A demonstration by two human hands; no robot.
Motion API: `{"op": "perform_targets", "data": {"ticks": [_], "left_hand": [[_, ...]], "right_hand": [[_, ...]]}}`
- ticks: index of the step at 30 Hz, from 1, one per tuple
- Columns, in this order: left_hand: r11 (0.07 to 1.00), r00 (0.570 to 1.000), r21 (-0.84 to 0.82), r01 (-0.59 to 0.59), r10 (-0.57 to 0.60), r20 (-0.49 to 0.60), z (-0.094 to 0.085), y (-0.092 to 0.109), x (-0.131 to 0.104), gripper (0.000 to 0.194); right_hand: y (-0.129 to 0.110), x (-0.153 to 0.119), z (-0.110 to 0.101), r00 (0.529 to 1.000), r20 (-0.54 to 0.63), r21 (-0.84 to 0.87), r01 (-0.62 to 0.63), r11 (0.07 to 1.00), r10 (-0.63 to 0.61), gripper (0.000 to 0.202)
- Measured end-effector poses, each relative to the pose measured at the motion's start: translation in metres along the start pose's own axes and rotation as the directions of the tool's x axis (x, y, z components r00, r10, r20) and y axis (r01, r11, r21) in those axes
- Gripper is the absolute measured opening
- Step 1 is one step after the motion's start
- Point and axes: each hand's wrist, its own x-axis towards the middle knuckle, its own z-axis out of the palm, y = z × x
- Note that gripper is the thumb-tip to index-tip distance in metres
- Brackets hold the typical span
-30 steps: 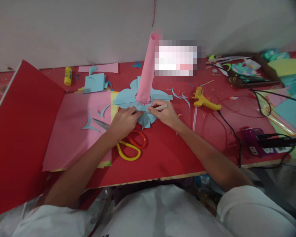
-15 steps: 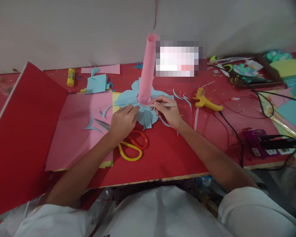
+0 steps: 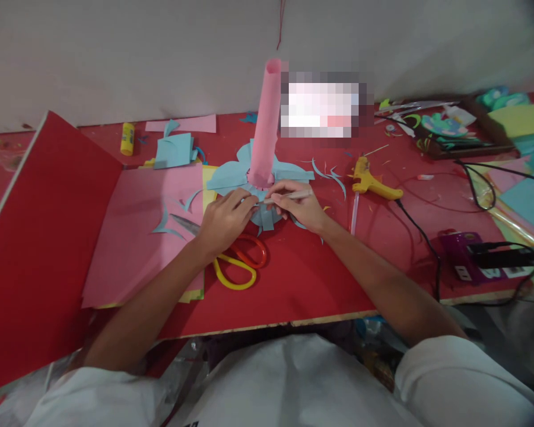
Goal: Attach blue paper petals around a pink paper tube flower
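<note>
My right hand (image 3: 300, 206) is closed round a slim pale pen (image 3: 299, 194), held nearly level with its tip end pointing left. My left hand (image 3: 226, 218) is closed, fingertips pinched right at that tip end; whatever lies between them is too small to make out. Beneath both hands spreads a light-blue paper flower (image 3: 225, 177) with rounded petals. From its middle rises a rolled pink paper tube (image 3: 267, 118), upright, with small dark marks around its base. Scissors (image 3: 235, 283) with red and yellow handles lie below my left hand, partly under the wrist.
Pink paper sheets (image 3: 133, 237) lie left, beside a raised red board (image 3: 40, 249). A glue stick (image 3: 127, 139) and blue paper pieces (image 3: 173, 151) are behind. To the right are a yellow glue gun (image 3: 374, 185) with its cord, a dark tray (image 3: 493, 133) and a purple box (image 3: 458, 246).
The pen has moved from the tube's base down and left, so its tip end now meets my left fingertips. My left hand has shifted slightly right.
</note>
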Motion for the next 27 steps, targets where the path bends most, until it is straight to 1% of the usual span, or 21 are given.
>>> {"op": "perform_targets", "data": {"ticks": [7,13,17,20,22,24,27], "left_hand": [[0.999,1.000,0.027,-0.026,0.026,-0.012,-0.0011,-0.0009,0.0001,0.020],[0.998,0.999,0.031,-0.047,0.047,-0.016,-0.0021,-0.0004,0.0010,0.020],[0.999,0.999,0.013,-0.039,0.039,-0.031,-0.0016,-0.0005,-0.0001,0.020],[1.000,1.000,-0.003,-0.019,0.019,-0.016,-0.0004,-0.0003,-0.0015,0.019],[1.000,1.000,-0.017,0.012,-0.012,0.005,0.0004,0.0000,-0.0018,0.020],[0.998,0.999,-0.037,0.047,-0.046,0.013,0.0007,0.0002,-0.0015,0.020],[0.997,0.998,-0.065,0.051,-0.053,-0.026,0.0001,0.0003,-0.0005,0.017]], "right_hand": [[-0.0001,-0.0009,0.0001,0.999,0.036,-0.009,-0.002,1.000,0.002,0.039],[-0.0003,-0.0004,0.0004,0.999,0.037,-0.014,0.007,1.000,-0.006,0.039],[-0.0022,-0.0008,0.0012,1.000,0.030,0.014,-0.009,1.000,0.008,0.039],[-0.0029,-0.0006,0.0010,1.000,0.024,0.024,-0.004,1.000,0.004,0.039],[-0.0025,0.0001,-0.0002,1.000,-0.010,0.034,0.012,0.999,-0.012,0.039],[-0.0016,0.0011,-0.0020,0.996,-0.077,0.060,0.041,0.997,-0.036,0.038],[-0.0007,0.0026,-0.0039,0.982,-0.176,0.101,0.085,0.991,-0.066,0.036]]}}
